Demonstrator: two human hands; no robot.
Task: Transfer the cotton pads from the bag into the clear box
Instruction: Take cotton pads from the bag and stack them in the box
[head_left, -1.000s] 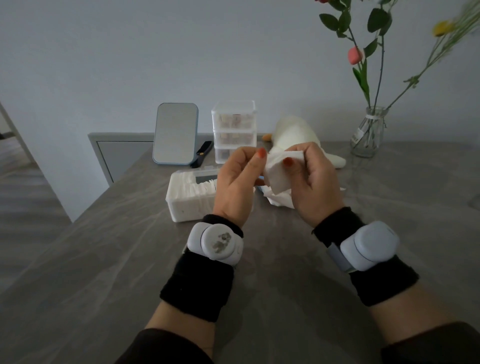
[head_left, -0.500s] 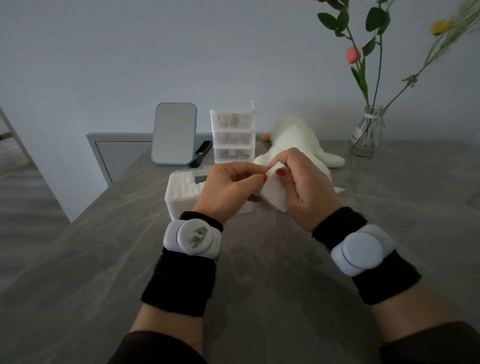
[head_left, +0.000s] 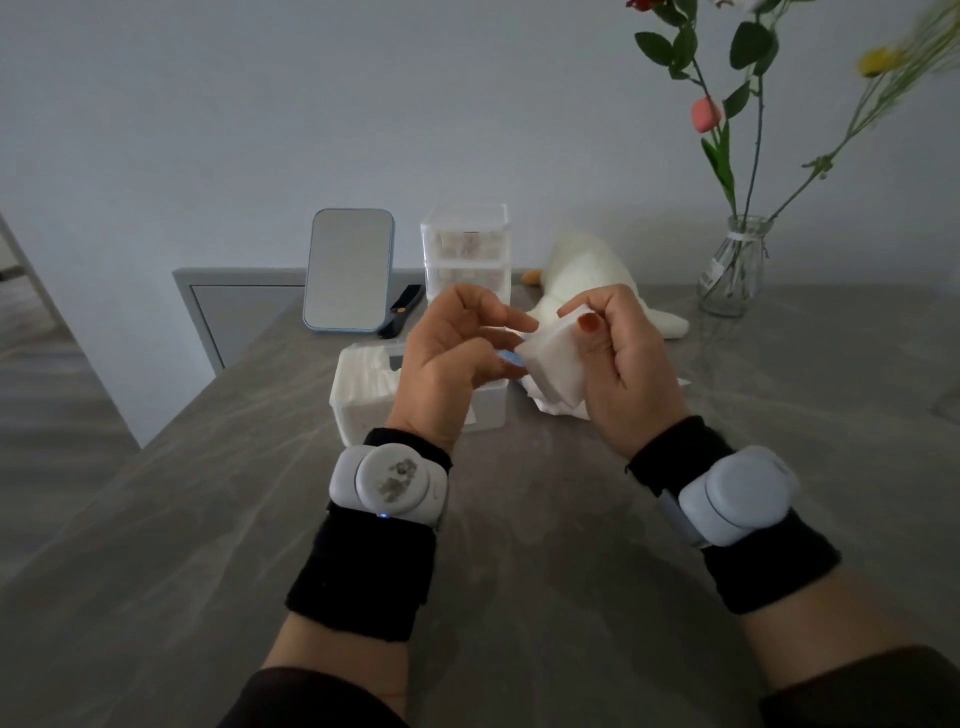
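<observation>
Right grip (head_left: 623, 374) pinches the cotton pads (head_left: 558, 358) under its thumb; left grip (head_left: 447, 358) slack just beside.

table (head_left: 156, 571) | clear box (head_left: 358, 400) | bag (head_left: 550, 404) | mirror (head_left: 349, 270) | drawers (head_left: 465, 244) | plush (head_left: 587, 265) | vase (head_left: 735, 270)

A white stack of cotton pads (head_left: 558, 364) is held above the crumpled bag (head_left: 557, 409), beside the part-filled clear box (head_left: 491, 410).

No legible txt anywhere; small white tag on the glass vase (head_left: 735, 270) — print too small to read; grey smudge on the left wrist device (head_left: 389, 480) — a mark, not letters.
</observation>
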